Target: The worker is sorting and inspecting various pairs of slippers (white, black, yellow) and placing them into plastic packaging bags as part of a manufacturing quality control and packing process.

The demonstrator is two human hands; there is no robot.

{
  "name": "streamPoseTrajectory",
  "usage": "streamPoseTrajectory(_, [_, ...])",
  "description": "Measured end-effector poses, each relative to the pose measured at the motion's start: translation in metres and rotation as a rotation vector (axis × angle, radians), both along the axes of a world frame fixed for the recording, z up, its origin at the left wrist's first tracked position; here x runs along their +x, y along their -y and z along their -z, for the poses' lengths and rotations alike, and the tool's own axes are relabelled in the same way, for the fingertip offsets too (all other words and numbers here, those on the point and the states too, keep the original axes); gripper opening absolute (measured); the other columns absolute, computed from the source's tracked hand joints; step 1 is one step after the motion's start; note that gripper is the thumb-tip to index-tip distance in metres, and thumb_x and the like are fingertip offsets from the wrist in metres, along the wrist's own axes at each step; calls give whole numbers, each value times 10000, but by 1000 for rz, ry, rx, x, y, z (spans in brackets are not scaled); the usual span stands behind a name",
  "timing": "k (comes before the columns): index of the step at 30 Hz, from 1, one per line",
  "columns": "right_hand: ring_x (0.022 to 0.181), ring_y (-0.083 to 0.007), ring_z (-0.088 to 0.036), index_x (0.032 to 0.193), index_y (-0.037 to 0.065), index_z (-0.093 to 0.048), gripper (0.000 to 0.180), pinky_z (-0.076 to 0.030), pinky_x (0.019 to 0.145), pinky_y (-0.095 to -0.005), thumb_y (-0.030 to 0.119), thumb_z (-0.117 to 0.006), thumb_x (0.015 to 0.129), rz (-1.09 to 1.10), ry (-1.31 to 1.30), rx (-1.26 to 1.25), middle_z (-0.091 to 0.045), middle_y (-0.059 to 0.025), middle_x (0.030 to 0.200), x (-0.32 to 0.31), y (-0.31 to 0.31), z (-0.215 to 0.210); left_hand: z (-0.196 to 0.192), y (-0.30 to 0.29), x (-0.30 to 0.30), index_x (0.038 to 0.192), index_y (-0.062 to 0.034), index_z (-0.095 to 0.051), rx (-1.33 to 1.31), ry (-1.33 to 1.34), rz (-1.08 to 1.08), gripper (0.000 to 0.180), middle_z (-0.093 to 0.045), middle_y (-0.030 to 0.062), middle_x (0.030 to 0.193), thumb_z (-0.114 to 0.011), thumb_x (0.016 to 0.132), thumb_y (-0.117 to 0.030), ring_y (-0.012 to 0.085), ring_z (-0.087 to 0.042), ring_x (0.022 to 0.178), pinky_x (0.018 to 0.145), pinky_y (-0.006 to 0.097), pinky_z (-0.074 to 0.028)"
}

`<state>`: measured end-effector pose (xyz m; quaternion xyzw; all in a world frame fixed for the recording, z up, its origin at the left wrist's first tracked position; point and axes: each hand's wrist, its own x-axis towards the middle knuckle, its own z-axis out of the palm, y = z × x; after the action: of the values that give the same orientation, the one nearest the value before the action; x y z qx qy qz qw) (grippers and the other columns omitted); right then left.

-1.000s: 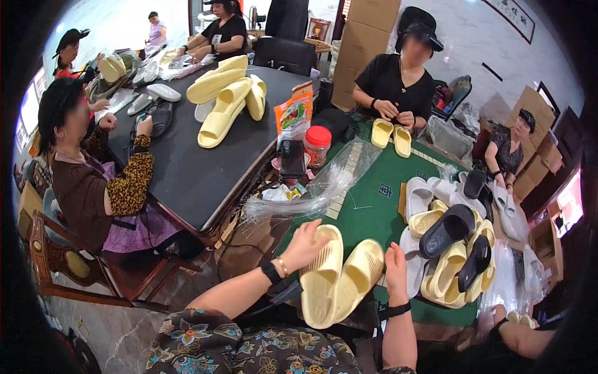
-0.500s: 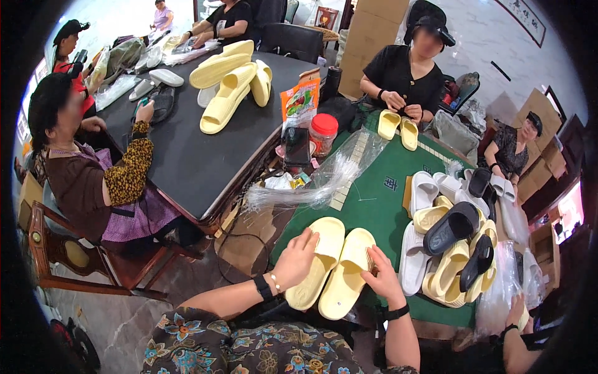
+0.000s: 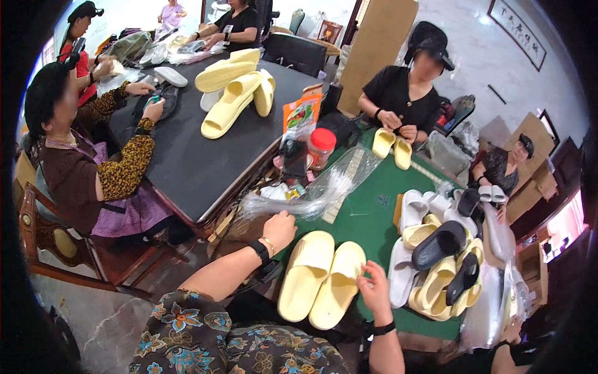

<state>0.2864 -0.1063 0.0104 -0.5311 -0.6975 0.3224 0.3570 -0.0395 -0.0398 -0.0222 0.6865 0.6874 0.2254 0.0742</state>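
Note:
A pair of pale yellow slippers lies side by side on the green table before me: the left slipper (image 3: pixel 306 274) and the right slipper (image 3: pixel 338 287), toes pointing away. My left hand (image 3: pixel 278 233) is raised just beyond the left slipper's toe, fingers curled in. Whatever it may pinch is too small to make out. Close to it lies a bundle of thin clear plastic strands (image 3: pixel 305 204), partly under a clear plastic bag (image 3: pixel 358 167). My right hand (image 3: pixel 375 288) is beside the right slipper's strap, fingers loosely bent and apart, with nothing visible in them.
A pile of white, yellow and black slippers (image 3: pixel 439 243) covers the table's right side. Yellow slippers (image 3: pixel 232 103) stand on the dark table (image 3: pixel 187 156). A red-lidded jar (image 3: pixel 321 148) and orange packet (image 3: pixel 301 117) stand between. Several co-workers sit around; one handles small yellow slippers (image 3: pixel 392 148) opposite.
My left hand has left the left slipper and moved forward toward the strands, its fingers closing. My right hand has drawn back slightly from the right slipper's strap.

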Motion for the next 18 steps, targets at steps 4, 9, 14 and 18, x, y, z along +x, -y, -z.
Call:
streamPoseTrajectory(4, [1042, -247, -619, 1085, 7, -663, 286, -544, 801, -318, 124, -690, 825, 4, 4, 43, -551, -175, 1284, -7, 8, -1, 22, -8, -7, 811, -15, -650, 12, -41, -36, 120, -630, 174, 833, -590, 817, -119, 353, -651, 797, 703, 450, -532])
streamPoseTrajectory(9, [1063, -228, -606, 1074, 2, -654, 232, -550, 812, -308, 54, -630, 849, 10, 28, 1, -523, -162, 1301, -6, 12, -11, -16, 35, -22, 810, 3, -686, -195, -74, 70, 151, -673, 220, 839, -578, 755, -87, 373, -677, 797, 715, 447, -557])
streamPoseTrajectory(14, [1044, -235, -618, 1051, -5, -659, 216, -558, 793, -300, 23, -618, 840, -2, 0, 51, -575, -167, 1223, -18, 10, -27, -37, 93, -71, 780, 8, -705, -412, -166, 85, 168, -676, 234, 776, -603, 698, -97, 379, -689, 787, 700, 446, -565])
streamPoseTrajectory(18, [790, -173, -653, 1079, 17, -668, 238, -531, 652, -276, 12, -637, 842, 2, 26, 168, -650, -131, 1055, -34, 10, -34, -88, 130, -94, 777, -28, -701, -461, -103, 191, 166, -682, 191, 786, -582, 752, -140, 362, -679, 771, 696, 451, -548])
